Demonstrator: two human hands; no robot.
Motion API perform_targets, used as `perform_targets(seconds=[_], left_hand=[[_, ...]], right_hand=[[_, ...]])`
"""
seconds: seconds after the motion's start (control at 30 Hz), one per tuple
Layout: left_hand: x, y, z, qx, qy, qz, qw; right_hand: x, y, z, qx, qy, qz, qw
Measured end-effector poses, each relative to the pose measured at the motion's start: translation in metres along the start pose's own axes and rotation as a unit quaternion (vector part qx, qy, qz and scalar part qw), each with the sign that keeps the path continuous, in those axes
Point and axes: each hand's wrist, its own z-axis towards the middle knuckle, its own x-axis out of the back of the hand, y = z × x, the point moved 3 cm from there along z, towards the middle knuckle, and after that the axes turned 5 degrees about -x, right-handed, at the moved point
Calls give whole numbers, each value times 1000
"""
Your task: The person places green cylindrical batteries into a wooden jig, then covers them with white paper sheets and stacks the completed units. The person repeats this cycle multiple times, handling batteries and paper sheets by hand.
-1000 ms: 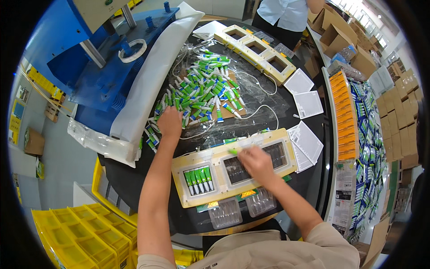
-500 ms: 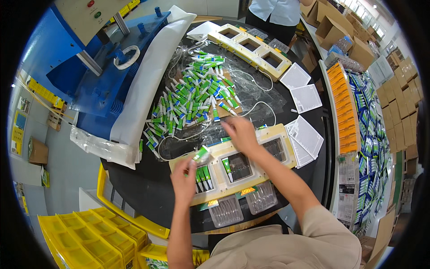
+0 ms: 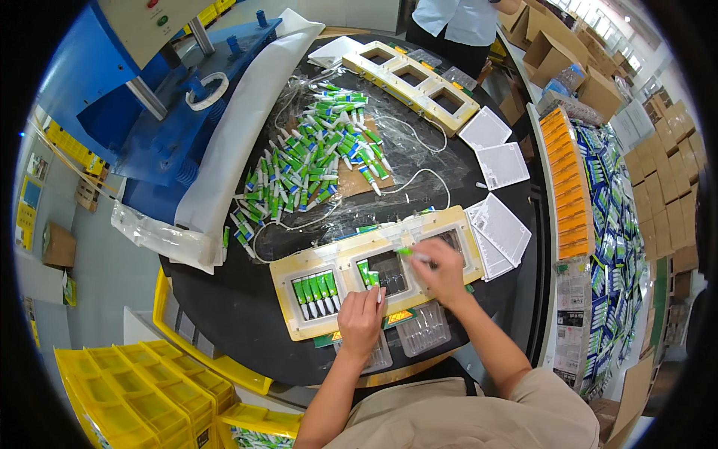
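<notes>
A cream frame [image 3: 314,326] with three windows lies on the black round table [image 3: 224,314] in front of me. Several green-and-white tubes [image 3: 315,294] stand side by side in its left window. At the middle window, my left hand [image 3: 360,320] is closed on a tube whose white tip shows at the fingers, beside another green tube [image 3: 363,271] in the same window. Pinched in my right hand [image 3: 441,271] is a green tube [image 3: 407,253] with a white cap, held above the frame between the middle and right windows. That hand partly covers the right window.
Beyond the frame spreads a heap of tubes [image 3: 314,153] on cardboard and plastic film. A second frame [image 3: 411,75] lies farther off, with white cards [image 3: 502,165] to the right. Clear blister trays [image 3: 422,329] sit at the near edge. A blue press [image 3: 172,142] stands left; another person stands at the back.
My left hand has moved right from the left window to the middle one; the left window's tube row now shows. My right hand has come back from the heap with a tube.
</notes>
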Motion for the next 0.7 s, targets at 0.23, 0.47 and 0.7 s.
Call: perform_targets(seconds=[0.23, 0.47, 0.7], left_hand=[[-17, 2, -4, 28, -43, 136, 989], [-7, -6, -17, 9, -232, 76, 970], [1, -40, 27, 1, -165, 23, 986]], right_hand=[[-31, -7, -37, 212, -83, -138, 964], [-36, -20, -33, 242, -101, -174, 949], [-41, 3, 91, 59, 23, -118, 991]])
